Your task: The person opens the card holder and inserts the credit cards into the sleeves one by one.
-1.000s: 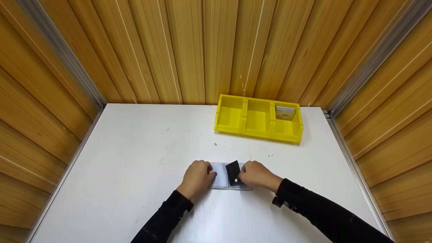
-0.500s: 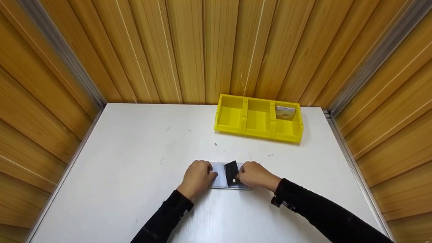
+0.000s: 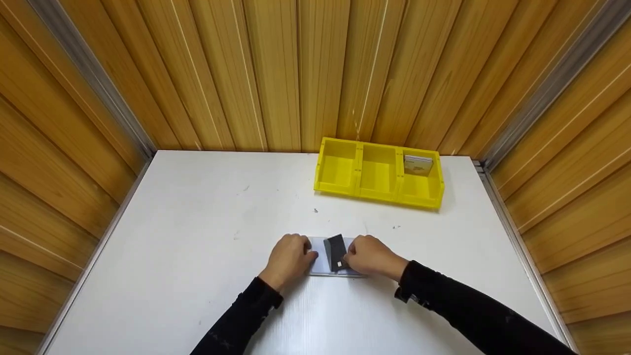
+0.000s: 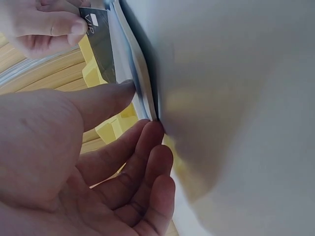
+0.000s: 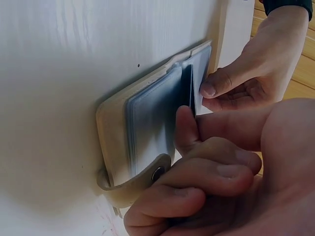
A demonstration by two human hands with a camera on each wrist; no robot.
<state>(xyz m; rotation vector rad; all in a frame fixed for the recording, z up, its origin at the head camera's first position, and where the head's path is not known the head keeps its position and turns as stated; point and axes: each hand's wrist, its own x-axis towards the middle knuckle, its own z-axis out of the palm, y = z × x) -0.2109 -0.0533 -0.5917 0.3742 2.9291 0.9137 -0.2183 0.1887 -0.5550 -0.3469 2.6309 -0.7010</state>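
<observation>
An open card holder (image 3: 318, 261) with clear plastic sleeves lies on the white table. My left hand (image 3: 288, 259) pinches its left edge, thumb on top and fingertips at the underside. Between thumb and forefinger, my right hand (image 3: 372, 256) grips a black card (image 3: 335, 252) marked "VIP" in the left wrist view. The card stands tilted over the middle of the holder; how far it sits inside a sleeve, I cannot tell. A beige strap (image 5: 133, 191) with a metal snap curves off the holder's right end in the right wrist view, near my curled fingers.
Toward the back right of the table (image 3: 207, 207) stands a yellow bin (image 3: 377, 196) with three compartments. Several cards or booklets (image 3: 418, 165) lean in its right compartment. Wood-patterned walls (image 3: 276, 74) enclose the back and both sides.
My right hand and the black card have shifted slightly left over the holder. The left hand keeps its place on the holder's edge.
</observation>
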